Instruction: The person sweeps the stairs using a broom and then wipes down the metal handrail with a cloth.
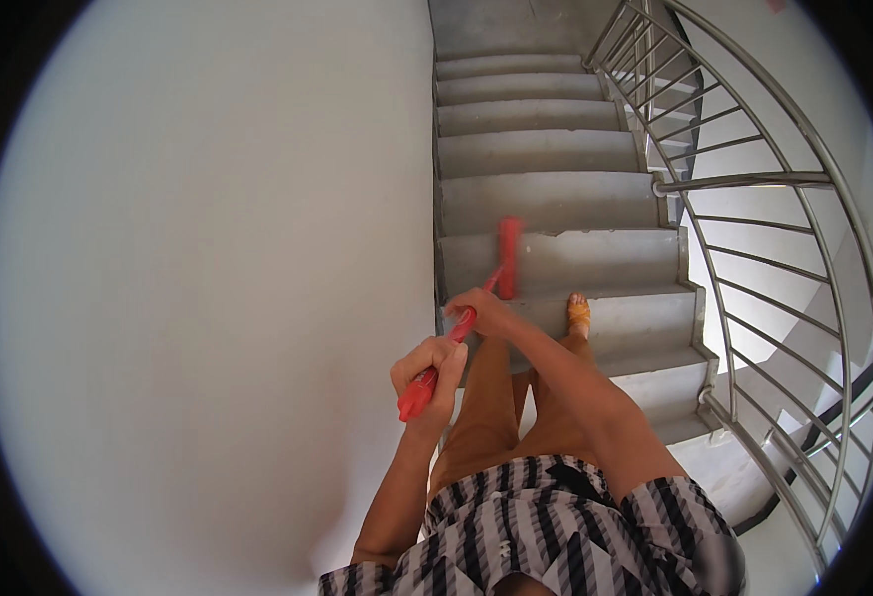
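My left hand (430, 366) is closed around the red handle of a broom or brush (508, 257), close to the handle's top end. Farther down the same handle, my right hand (479, 311) grips it, with that arm reaching across my body. The long, narrow red head is slightly blurred and lies over a grey stair step (593, 257), left of the step's middle. Whether its underside touches the step I cannot tell. The bristles or blade under the head are hidden.
A plain pale wall (220, 261) runs along the left of the stairs. A metal railing (772, 179) curves along the right side, with another flight beyond it. My foot in a yellow-orange sandal (578, 314) stands on a step near the brush head. Several steps lead to a landing (511, 30).
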{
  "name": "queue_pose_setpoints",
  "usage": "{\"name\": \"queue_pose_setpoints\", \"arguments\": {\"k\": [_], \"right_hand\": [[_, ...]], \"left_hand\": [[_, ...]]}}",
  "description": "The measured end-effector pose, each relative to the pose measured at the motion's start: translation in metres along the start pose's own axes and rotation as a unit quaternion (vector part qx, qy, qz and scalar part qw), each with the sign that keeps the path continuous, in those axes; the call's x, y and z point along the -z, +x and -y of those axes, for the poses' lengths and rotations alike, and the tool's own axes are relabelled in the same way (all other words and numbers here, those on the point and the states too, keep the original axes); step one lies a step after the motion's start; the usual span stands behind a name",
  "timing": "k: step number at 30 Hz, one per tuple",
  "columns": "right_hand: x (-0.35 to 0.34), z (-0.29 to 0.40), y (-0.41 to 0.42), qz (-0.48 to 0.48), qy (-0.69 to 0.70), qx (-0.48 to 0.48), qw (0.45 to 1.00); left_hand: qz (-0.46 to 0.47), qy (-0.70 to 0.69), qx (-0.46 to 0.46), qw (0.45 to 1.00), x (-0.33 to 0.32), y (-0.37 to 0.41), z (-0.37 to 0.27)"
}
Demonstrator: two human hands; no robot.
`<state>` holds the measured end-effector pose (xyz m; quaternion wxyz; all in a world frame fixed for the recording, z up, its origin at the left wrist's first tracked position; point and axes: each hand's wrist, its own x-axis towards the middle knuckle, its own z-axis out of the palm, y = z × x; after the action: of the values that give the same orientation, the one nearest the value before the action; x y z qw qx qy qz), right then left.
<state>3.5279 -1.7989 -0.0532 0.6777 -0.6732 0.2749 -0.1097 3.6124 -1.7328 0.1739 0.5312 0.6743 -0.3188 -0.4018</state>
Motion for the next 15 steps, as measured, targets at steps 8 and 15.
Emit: {"name": "queue_pose_setpoints", "arguments": {"k": [8,15], "right_hand": [[-0.023,-0.01,0.015,-0.194,0.059,0.087,0.975],[0.043,0.003,0.02,-0.356,0.004,0.129,0.926]], "left_hand": [[0.133,0.157,-0.082,0.975,-0.034,0.008,0.001],[0.178,0.16,-0.229,0.944,-0.065,0.002,-0.001]]}}
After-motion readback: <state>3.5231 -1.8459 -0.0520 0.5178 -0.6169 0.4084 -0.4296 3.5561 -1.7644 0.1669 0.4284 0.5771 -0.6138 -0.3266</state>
